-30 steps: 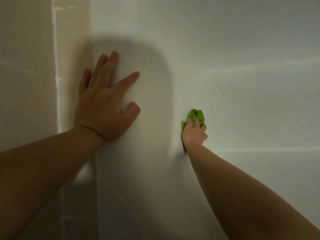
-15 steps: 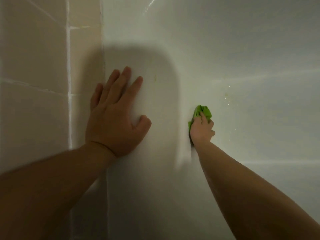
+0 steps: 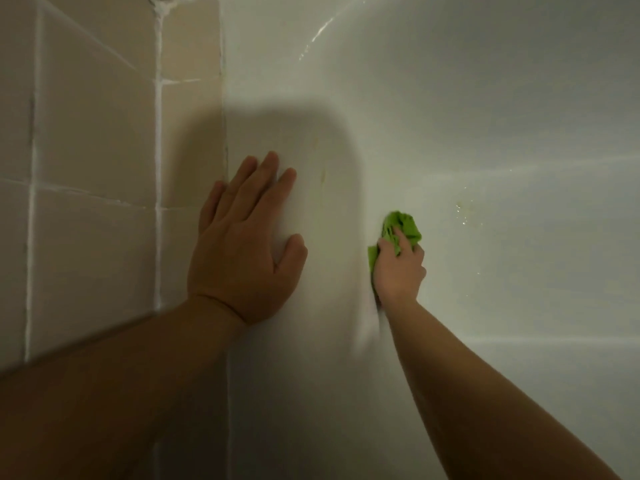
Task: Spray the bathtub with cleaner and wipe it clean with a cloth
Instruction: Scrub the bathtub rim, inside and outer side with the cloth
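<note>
Wiping is the step in hand now, as I judge it. The right hand (image 3: 398, 271) is closed around a bunched green cloth (image 3: 401, 230) and presses it against the inner wall of the white bathtub (image 3: 485, 116). The cloth sticks out above the knuckles and a little at the thumb side. The left hand (image 3: 242, 251) lies flat and open on the tub surface, holding nothing, beside the cloth and between it and the beige tiled wall (image 3: 93, 150); it seems only to support the body.

A few small droplets (image 3: 462, 213) shine on the tub just beside the cloth, on the side away from the tiles. So spraying looks already done, at least for this part. No spray bottle is visible.

What is left: the droplets are not yet wiped, and a faint yellowish streak (image 3: 323, 174) remains between the cloth and the left hand. How much of the remaining tub is clean I cannot tell, because the light is dim.
</note>
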